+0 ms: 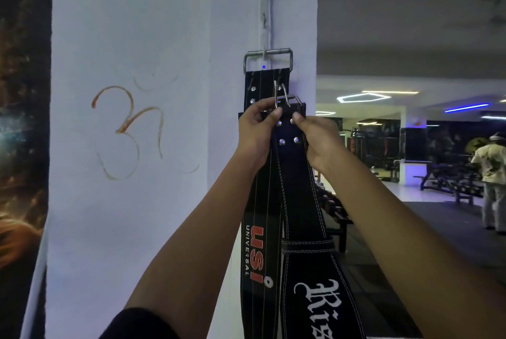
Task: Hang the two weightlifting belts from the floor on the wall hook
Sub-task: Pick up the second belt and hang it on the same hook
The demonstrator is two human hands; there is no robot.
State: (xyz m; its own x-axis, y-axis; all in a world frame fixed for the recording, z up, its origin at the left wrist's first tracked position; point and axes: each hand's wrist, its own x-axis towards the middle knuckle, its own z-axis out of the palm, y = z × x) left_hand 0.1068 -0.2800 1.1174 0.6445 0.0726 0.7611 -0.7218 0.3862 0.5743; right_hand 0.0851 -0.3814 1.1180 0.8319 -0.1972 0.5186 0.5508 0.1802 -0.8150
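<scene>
A black belt with red "USI" lettering hangs flat against the white pillar, its metal buckle caught over the wall hook. In front of it I hold a second black belt with white gothic lettering by its buckle end, below the hook. My left hand pinches the left side of that buckle. My right hand grips the strap just under the buckle, beside the rivets. The two buckle prongs stick up between my fingers.
The white pillar bears an orange painted symbol and a cable strip running up from the hook. A dark poster lies at the far left. To the right the gym floor opens out with benches, machines, and a person standing far right.
</scene>
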